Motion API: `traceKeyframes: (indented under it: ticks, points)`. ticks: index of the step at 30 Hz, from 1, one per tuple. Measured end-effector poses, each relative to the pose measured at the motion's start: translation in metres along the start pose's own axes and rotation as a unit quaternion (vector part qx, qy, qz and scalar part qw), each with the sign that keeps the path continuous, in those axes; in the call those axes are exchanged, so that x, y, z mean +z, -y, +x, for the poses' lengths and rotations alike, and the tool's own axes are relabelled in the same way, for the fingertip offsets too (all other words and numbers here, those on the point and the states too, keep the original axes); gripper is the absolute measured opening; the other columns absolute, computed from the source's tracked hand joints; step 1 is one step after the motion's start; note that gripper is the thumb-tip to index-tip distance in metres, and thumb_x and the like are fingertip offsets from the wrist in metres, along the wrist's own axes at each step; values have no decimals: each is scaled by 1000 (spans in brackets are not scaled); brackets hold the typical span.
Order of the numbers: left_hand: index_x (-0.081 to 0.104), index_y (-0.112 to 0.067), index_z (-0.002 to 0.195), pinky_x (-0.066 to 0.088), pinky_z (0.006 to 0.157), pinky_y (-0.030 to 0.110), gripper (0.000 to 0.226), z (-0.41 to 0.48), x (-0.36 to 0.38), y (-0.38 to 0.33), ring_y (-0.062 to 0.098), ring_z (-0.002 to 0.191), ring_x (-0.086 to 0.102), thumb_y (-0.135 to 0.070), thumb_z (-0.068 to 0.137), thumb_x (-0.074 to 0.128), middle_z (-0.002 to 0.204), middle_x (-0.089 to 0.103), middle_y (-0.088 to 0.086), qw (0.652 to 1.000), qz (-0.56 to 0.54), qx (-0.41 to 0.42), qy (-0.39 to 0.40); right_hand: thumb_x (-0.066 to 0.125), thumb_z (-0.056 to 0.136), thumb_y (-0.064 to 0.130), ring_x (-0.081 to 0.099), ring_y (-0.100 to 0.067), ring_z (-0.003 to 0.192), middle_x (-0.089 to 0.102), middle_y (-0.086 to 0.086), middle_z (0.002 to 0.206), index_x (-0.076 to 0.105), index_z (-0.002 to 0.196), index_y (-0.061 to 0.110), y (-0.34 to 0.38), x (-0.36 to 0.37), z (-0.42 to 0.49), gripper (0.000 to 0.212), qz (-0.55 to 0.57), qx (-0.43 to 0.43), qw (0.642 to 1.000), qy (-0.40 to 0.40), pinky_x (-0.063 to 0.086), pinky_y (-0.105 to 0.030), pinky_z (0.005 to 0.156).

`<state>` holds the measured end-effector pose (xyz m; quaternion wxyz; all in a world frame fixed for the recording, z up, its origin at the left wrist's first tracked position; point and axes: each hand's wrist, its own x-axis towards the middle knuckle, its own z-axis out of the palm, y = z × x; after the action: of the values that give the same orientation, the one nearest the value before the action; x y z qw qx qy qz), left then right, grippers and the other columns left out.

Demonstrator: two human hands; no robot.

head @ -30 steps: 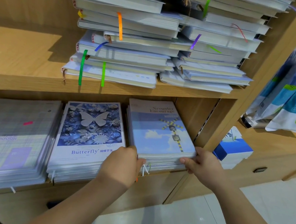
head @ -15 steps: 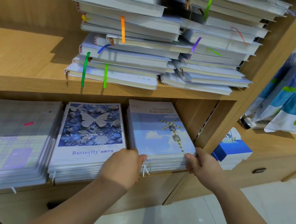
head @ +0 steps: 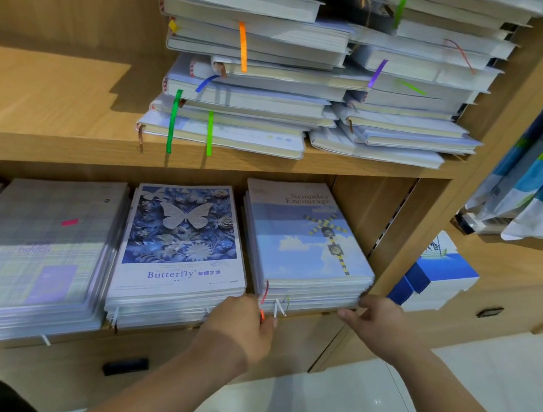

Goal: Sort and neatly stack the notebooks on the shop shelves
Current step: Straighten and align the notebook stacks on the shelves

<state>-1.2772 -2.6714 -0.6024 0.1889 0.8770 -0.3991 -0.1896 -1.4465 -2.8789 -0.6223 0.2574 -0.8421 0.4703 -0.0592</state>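
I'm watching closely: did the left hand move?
Yes. The left hand slipped slightly back, toward the person, from the front corner of the blue-and-white Butterfly notebook stack.

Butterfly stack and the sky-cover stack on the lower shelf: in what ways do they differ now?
Cover: the Butterfly stack shows a white butterfly on blue flowers; the sky-cover stack shows clouds and a striped crossing sign.
Place: the Butterfly stack lies left of the sky-cover stack, which is nearest the shelf's side wall.
Hands: the right hand grips the sky-cover stack's front corner, not the Butterfly stack.
Both lie flat.
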Motion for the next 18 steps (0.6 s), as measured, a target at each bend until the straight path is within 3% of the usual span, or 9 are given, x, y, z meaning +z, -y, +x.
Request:
traceKeyframes:
  ticks: [5,11,18]
  points:
    - [59,-13,109,50,85,38,36,9,9,5,33,105,65,-44,105,43,107,70,11,1000,9,8,-26,72,90,50,52,-3,61,54,11,65,50,69,31,4,8,4,36,-19,2,999,-34,32,-18,48]
    - [61,-12,115,49,86,38,37,18,19,4,33,107,66,-45,106,44,109,71,11,998,42,5,-49,77,90,34,58,-15,85,65,7,89,65,106,19,7,12,7,25,59,9,998,-30,44,-25,72]
    - [64,-12,115,44,80,33,33,22,25,2,31,105,66,-38,108,43,109,72,12,997,31,-2,-64,79,89,28,53,-3,69,57,10,73,65,94,19,4,14,9,18,98,25,994,-51,33,-12,52]
